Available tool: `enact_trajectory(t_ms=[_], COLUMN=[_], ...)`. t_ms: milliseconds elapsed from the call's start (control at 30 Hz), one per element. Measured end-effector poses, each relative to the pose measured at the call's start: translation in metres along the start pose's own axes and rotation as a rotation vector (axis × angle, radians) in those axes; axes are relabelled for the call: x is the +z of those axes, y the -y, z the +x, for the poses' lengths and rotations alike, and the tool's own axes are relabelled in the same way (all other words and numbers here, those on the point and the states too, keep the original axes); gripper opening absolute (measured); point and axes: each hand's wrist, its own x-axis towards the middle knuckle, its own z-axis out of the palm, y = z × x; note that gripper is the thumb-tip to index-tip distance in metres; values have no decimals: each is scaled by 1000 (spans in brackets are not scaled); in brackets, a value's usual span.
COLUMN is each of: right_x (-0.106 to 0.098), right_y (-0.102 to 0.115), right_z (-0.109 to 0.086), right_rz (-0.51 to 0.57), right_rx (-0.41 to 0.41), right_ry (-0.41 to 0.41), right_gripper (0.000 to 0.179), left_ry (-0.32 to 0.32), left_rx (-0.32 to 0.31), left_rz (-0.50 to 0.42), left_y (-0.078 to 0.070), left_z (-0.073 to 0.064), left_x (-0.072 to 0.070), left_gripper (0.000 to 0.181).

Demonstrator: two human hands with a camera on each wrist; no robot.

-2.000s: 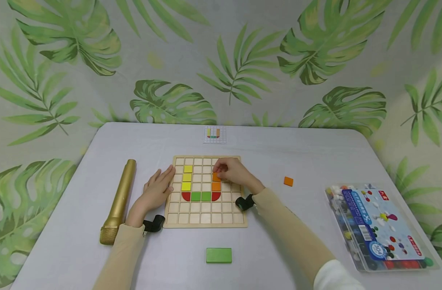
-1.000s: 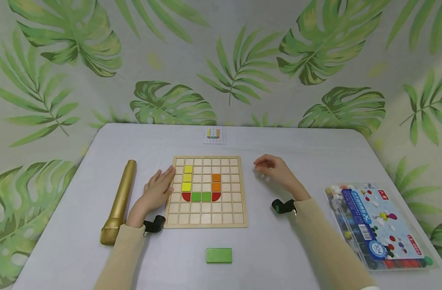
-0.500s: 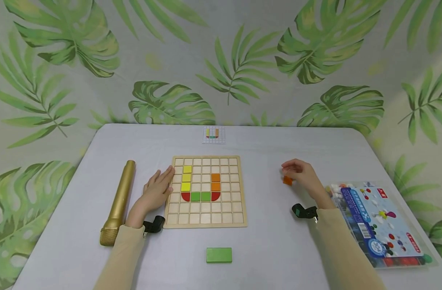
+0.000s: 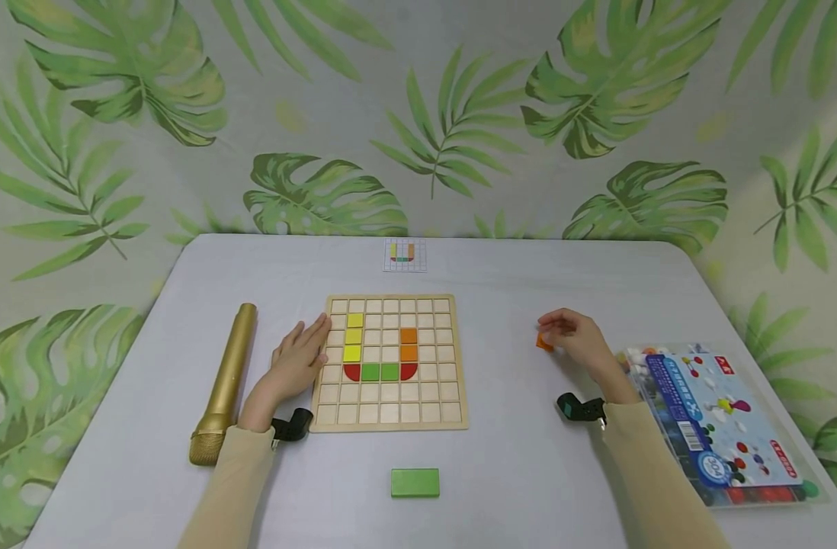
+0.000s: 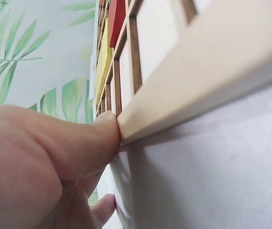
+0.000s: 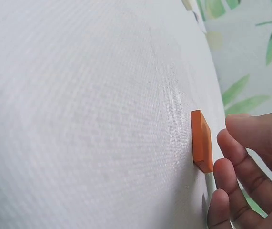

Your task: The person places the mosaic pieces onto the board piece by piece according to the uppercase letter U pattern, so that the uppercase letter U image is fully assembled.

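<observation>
A wooden grid board lies mid-table, with yellow, orange, green and red tiles forming a U in its cells. My left hand rests along the board's left edge, fingers extended; in the left wrist view the thumb touches the wooden rim. To the right of the board, my right hand hovers over a loose orange square tile and partly hides it. From the right wrist, that orange tile lies flat on the cloth, and the bent fingertips are close beside it without gripping it.
A gold microphone lies left of the left arm. In front of the board is a green rectangular block. A pattern card lies at the table's back edge. The clear plastic case of coloured balls sits under the right forearm's outer side.
My right hand has left the orange tile in the board's upper cell and travelled right to the loose orange tile. My left hand stays at the board's edge.
</observation>
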Motion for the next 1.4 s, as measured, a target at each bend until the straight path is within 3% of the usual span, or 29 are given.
enact_trajectory(t_ms=[467,767,967,1233,1400], right_x=[6,8,12,27,43], right_y=[2,2,4,23,39], right_z=[3,4,7,17,27], right_rz=[-188,-215,-170,20,97], right_rx=[-66,-78,-102,-119,-140], right_ry=[4,-8,-1,69,115], right_gripper=[29,26,21,31,25], left_ry=[-4,1,2,0,0], left_rx=[9,0,-4,-2,-6], left_rz=[2,7,7,-6,-2], left_y=[0,0,0,-2,-1], left_z=[0,1,0,-1,0], left_x=[0,0,0,-1,-1], left_gripper=[57,57,57,57,57])
